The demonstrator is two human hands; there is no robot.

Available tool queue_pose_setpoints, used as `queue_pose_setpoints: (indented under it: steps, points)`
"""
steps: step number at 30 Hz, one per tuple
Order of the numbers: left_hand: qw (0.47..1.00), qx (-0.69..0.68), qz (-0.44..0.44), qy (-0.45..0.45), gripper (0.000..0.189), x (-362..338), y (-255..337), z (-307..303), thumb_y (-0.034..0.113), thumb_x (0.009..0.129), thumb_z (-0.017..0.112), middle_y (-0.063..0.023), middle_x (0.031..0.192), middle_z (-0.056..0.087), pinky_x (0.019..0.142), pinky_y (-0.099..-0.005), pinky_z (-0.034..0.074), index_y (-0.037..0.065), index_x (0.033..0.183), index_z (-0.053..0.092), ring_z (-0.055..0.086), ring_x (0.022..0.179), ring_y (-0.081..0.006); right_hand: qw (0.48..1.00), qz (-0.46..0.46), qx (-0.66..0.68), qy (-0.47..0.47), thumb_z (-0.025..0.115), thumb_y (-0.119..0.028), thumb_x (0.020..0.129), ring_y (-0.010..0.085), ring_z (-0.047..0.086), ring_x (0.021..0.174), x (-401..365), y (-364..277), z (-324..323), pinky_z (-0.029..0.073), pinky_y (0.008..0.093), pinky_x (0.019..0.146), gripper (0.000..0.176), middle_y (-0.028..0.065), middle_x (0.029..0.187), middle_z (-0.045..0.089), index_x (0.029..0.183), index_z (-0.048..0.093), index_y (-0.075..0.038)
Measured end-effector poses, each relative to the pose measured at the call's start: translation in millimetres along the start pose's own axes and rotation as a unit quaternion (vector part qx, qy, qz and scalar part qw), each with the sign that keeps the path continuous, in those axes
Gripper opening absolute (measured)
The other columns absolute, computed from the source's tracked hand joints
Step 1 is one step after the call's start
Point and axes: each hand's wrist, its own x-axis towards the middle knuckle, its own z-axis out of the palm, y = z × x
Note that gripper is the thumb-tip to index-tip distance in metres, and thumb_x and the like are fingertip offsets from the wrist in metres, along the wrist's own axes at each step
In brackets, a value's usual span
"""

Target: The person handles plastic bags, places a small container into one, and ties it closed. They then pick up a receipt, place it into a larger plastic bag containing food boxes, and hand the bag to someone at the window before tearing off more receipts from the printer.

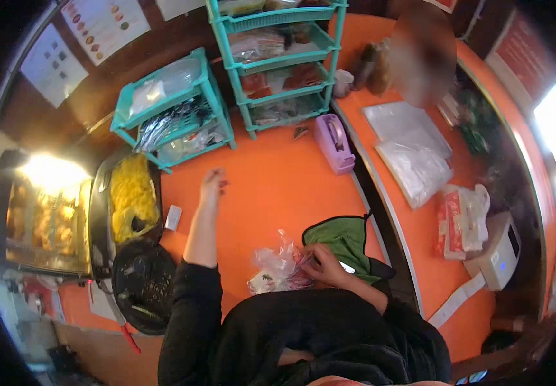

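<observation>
My right hand (323,264) is closed on the gathered side of a clear plastic bag (278,267), close to my body at the front of the orange counter (265,186). The bag holds something white and reddish that I cannot make out. Away from the bag, my left hand (212,186) reaches forward over the counter, fingers slightly apart and holding nothing. A green cloth (339,238) with a dark edge lies just beyond and beside my right hand.
Teal shelf racks (230,109) stand at the back, beside a purple tape dispenser (334,145). To the left are a lit food cabinet (46,222), a yellow-filled tray (133,196) and a black round pan (141,283). Plastic bags (413,170) and a white printer (498,254) are on the right.
</observation>
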Motion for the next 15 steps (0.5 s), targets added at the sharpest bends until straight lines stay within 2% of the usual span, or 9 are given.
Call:
queue_pose_setpoints:
  steps: [1, 2, 3, 4, 7, 11, 15]
  points:
    - [0.999, -0.013, -0.006, 0.034, 0.029, 24, -8, -10, 0.027, 0.079, 0.059, -0.0029, 0.086, 0.053, 0.066, -0.0242, 0.039, 0.009, 0.100, 0.053, 0.050, 0.075, -0.0110, 1.000, 0.005, 0.006, -0.009, 0.065, -0.011, 0.071, 0.0273, 0.049, 0.087, -3, -9, -3, 0.039, 0.0349, 0.076, 0.032, 0.0107, 0.092, 0.052, 0.100, 0.051, -0.006]
    - [0.989, -0.024, 0.145, -0.012, 0.027, 125, -104, -65, 0.017, 0.085, 0.048, -0.0042, 0.103, 0.054, 0.074, -0.0277, 0.042, 0.004, 0.108, 0.050, 0.052, 0.085, -0.0163, 1.000, 0.013, 0.001, 0.002, 0.065, -0.011, 0.071, 0.0273, 0.050, 0.088, -7, -12, -10, 0.039, 0.0350, 0.076, 0.033, 0.0106, 0.092, 0.052, 0.101, 0.051, -0.006]
    - [0.996, -0.012, 0.090, 0.010, 0.027, 134, -87, -66, 0.017, 0.085, 0.048, -0.0044, 0.103, 0.054, 0.074, -0.0278, 0.042, 0.004, 0.107, 0.050, 0.052, 0.084, -0.0164, 0.999, 0.026, -0.003, 0.018, 0.063, -0.012, 0.073, 0.0274, 0.050, 0.088, -11, -17, -12, 0.039, 0.0351, 0.077, 0.034, 0.0108, 0.093, 0.052, 0.104, 0.051, -0.007]
    - [0.996, -0.004, 0.084, 0.006, 0.027, 143, -70, -63, 0.017, 0.084, 0.048, -0.0045, 0.102, 0.054, 0.073, -0.0279, 0.042, 0.004, 0.107, 0.051, 0.052, 0.084, -0.0166, 0.999, 0.011, -0.010, 0.033, 0.062, -0.015, 0.075, 0.0271, 0.051, 0.087, -16, -22, -13, 0.041, 0.0343, 0.076, 0.032, 0.0108, 0.092, 0.053, 0.103, 0.051, -0.007]
    - [0.995, 0.017, 0.086, -0.039, 0.026, 195, -46, -29, 0.018, 0.084, 0.048, -0.0048, 0.100, 0.055, 0.072, -0.0281, 0.043, 0.004, 0.106, 0.051, 0.053, 0.082, -0.0170, 0.992, 0.058, 0.023, 0.106, 0.060, -0.017, 0.077, 0.0217, 0.054, 0.077, -44, -35, -4, 0.045, 0.0317, 0.064, 0.035, 0.0089, 0.090, 0.053, 0.108, 0.048, -0.007]
    - [0.992, 0.072, 0.088, -0.059, 0.026, 228, -25, 47, 0.018, 0.084, 0.048, -0.0053, 0.098, 0.055, 0.070, -0.0284, 0.043, 0.003, 0.105, 0.052, 0.053, 0.079, -0.0176, 0.976, 0.167, 0.033, 0.140, 0.059, -0.018, 0.078, 0.0178, 0.053, 0.072, -87, -50, 3, 0.044, 0.0306, 0.060, 0.036, 0.0071, 0.088, 0.053, 0.110, 0.046, -0.008]
    - [0.990, 0.100, 0.078, -0.060, 0.026, 227, -23, 63, 0.018, 0.084, 0.047, -0.0058, 0.096, 0.056, 0.068, -0.0288, 0.044, 0.003, 0.104, 0.053, 0.053, 0.077, -0.0182, 0.963, 0.213, 0.008, 0.167, 0.057, -0.019, 0.080, 0.0161, 0.051, 0.069, -121, -62, 7, 0.044, 0.0300, 0.059, 0.035, 0.0058, 0.086, 0.052, 0.111, 0.045, -0.009]
